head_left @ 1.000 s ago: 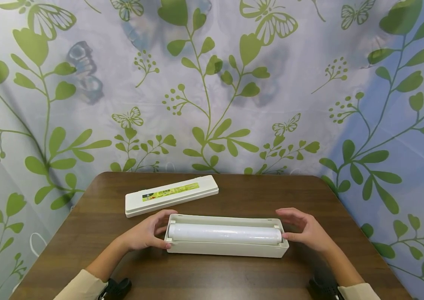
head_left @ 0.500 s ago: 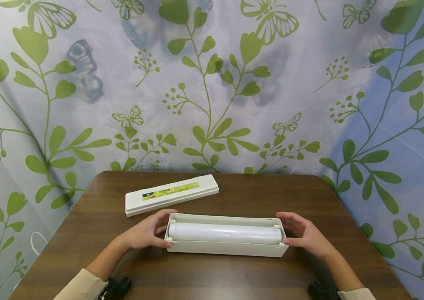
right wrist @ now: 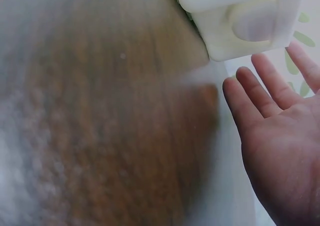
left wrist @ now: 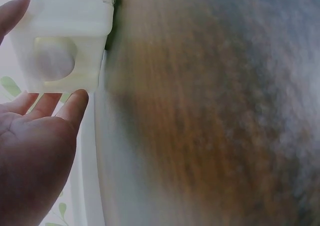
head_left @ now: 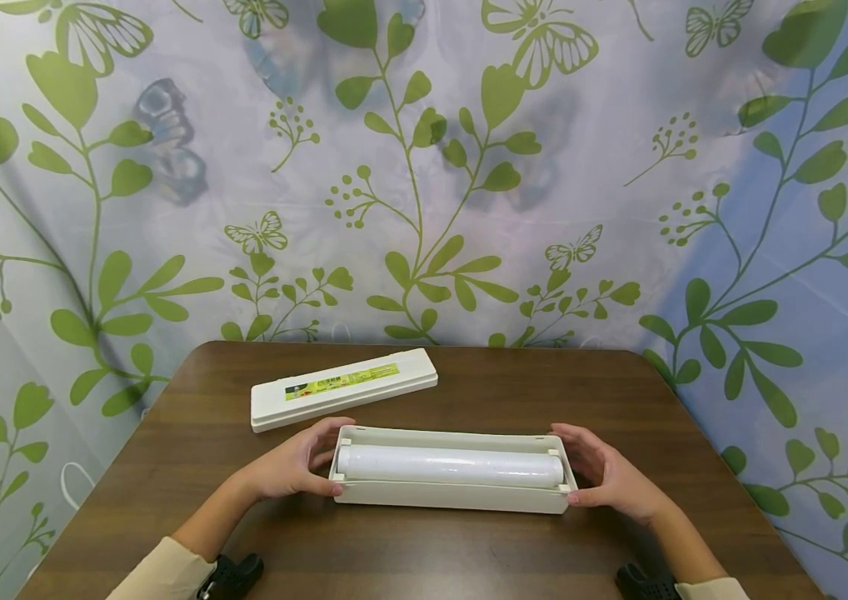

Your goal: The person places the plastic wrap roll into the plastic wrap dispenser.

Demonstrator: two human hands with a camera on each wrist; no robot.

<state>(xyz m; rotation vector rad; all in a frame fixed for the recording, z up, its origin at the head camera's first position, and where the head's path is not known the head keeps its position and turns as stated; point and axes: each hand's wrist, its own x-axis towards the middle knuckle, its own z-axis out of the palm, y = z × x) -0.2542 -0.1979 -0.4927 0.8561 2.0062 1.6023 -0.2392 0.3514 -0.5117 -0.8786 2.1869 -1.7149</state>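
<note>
A long white cling film dispenser box [head_left: 454,497] lies lidless on the table, with a white roll of cling film [head_left: 450,467] inside it. My left hand [head_left: 292,461] grips the box's left end, thumb at the front corner and fingers at the back. At the other end, my right hand [head_left: 614,472] holds the box between a thumb at the front corner and fingers at the back corner. The left wrist view shows fingertips against the box end [left wrist: 90,66]. In the right wrist view several fingers [right wrist: 275,81] spread just off the box end [right wrist: 215,41].
Behind the box, towards the back left, the white lid [head_left: 345,387] with a yellow-green label lies at a slant. The brown wooden table [head_left: 529,383] ends at a curtain [head_left: 454,208] printed with leaves and butterflies.
My right hand has closed in on the box's right end, its thumb sliding down to the front corner. The left hand and the lid look unmoved.
</note>
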